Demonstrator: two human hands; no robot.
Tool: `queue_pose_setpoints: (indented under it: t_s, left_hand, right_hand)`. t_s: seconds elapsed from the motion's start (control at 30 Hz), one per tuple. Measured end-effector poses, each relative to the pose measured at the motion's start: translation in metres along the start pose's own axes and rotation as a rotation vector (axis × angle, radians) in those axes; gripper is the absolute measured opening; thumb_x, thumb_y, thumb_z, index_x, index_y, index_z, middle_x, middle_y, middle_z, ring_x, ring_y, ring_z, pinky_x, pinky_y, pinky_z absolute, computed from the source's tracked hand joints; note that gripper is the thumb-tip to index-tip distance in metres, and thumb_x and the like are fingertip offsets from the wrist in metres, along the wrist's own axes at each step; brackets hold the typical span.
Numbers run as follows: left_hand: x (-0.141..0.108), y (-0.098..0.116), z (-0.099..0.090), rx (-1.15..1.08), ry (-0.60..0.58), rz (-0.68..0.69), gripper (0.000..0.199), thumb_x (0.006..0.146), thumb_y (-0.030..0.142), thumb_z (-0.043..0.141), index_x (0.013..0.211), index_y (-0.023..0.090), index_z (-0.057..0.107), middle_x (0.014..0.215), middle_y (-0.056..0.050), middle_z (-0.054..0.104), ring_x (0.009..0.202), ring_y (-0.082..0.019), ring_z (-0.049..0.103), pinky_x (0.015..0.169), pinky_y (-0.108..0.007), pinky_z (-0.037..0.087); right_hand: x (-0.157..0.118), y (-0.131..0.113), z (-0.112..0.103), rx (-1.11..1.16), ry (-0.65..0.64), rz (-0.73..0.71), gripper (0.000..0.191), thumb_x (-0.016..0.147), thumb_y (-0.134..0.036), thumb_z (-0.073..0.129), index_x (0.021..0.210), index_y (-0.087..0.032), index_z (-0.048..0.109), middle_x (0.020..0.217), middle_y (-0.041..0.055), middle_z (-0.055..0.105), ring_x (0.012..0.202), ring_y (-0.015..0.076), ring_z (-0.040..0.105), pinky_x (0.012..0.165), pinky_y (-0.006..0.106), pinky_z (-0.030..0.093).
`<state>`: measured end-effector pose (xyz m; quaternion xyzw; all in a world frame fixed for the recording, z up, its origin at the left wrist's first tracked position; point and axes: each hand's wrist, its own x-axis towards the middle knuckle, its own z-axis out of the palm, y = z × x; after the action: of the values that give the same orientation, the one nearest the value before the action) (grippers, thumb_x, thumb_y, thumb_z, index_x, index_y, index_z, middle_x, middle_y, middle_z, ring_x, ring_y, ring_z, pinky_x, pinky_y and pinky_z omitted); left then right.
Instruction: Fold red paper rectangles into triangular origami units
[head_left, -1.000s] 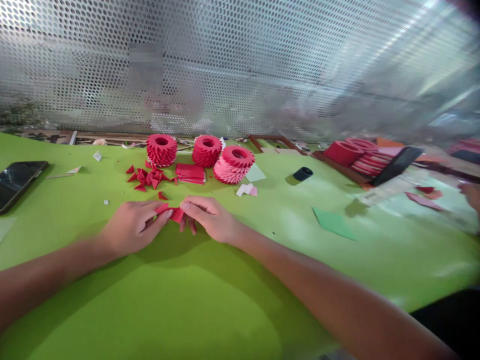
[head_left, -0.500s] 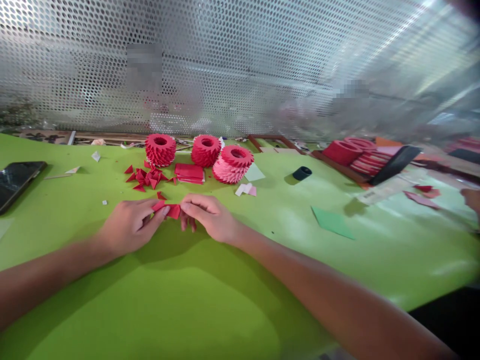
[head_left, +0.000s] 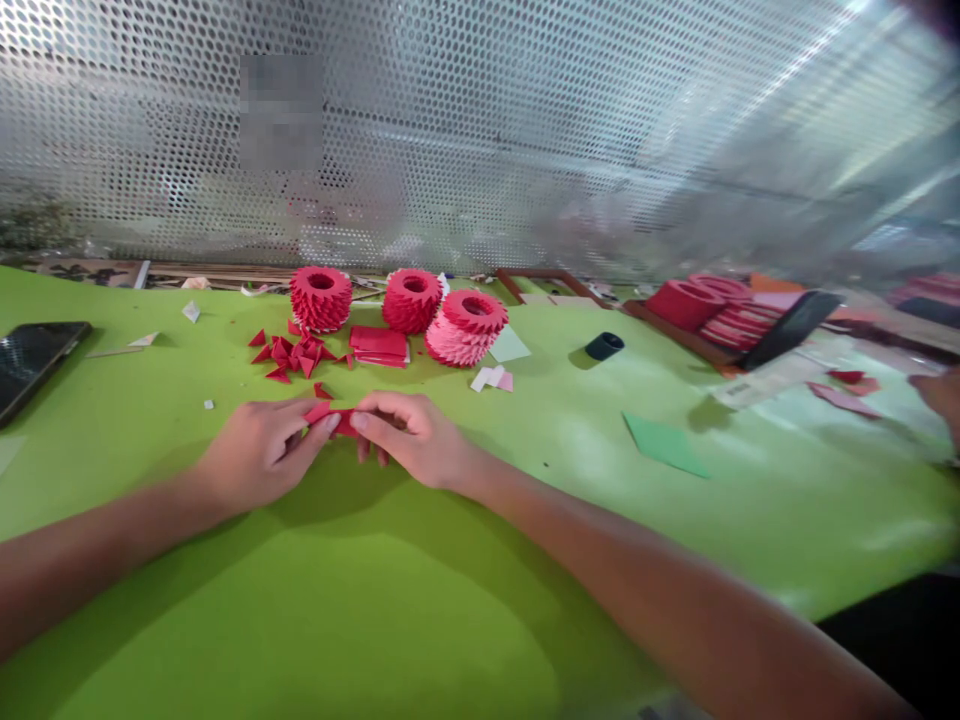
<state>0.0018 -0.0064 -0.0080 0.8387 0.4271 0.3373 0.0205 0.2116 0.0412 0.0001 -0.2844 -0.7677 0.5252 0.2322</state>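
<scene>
Over the near middle of the green table (head_left: 150,600), a small red folded paper piece (head_left: 335,420) was held between the left hand (head_left: 259,450) and the right hand (head_left: 411,435). Its edges were creased and angular; the exact fold could not be told. Its long axis ran left to right, lying roughly flat. It was gripped by the closed fingertips (head_left: 324,424) of both hands. Farther off, three red rings of folded paper units (head_left: 321,298), one stack of red paper strips (head_left: 379,345) and one heap of red triangular units (head_left: 292,355) were counted. One smartphone (head_left: 30,360) lay far left. One co-worker's hand (head_left: 941,392) was seen far right.
</scene>
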Motion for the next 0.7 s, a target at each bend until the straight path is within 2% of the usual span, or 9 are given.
queue_pose_setpoints:
  t_s: [0.37, 0.57, 0.7]
  left_hand:
    - [-0.0005, 0.0017, -0.0018, 0.019, -0.003, 0.023, 0.03, 0.1, 0.02, 0.044, 0.078, 0.014, 0.064, 0.06, 0.003, 0.059, 0.045, -0.008, 0.049, 0.045, -0.019, 0.034]
    - [-0.0004, 0.0014, -0.0015, 0.036, -0.013, 0.048, 0.034, 0.101, 0.023, 0.042, 0.079, 0.014, 0.067, 0.061, 0.001, 0.063, 0.045, -0.009, 0.052, 0.046, -0.02, 0.037]
    - [-0.0005, 0.0027, -0.0032, 0.065, 0.064, 0.057, 0.034, 0.102, 0.026, 0.044, 0.086, 0.013, 0.072, 0.065, 0.0, 0.072, 0.043, -0.008, 0.057, 0.044, -0.019, 0.042]
  right_hand:
    - [0.0017, 0.0033, 0.0023, 0.06, 0.018, 0.005, 0.032, 0.094, -0.049, 0.055, 0.09, -0.017, 0.062, 0.073, 0.0002, 0.066, 0.054, 0.0093, 0.054, 0.048, 0.02, 0.041]
    - [0.0014, -0.0018, 0.0029, 0.063, 0.035, 0.003, 0.029, 0.092, -0.044, 0.061, 0.084, -0.016, 0.063, 0.073, 0.0008, 0.066, 0.056, 0.0088, 0.053, 0.049, 0.02, 0.039]
    - [0.0024, -0.0015, 0.0023, 0.073, 0.056, -0.001, 0.026, 0.093, -0.038, 0.059, 0.082, -0.016, 0.064, 0.071, 0.0011, 0.067, 0.054, 0.0084, 0.052, 0.048, 0.019, 0.038]
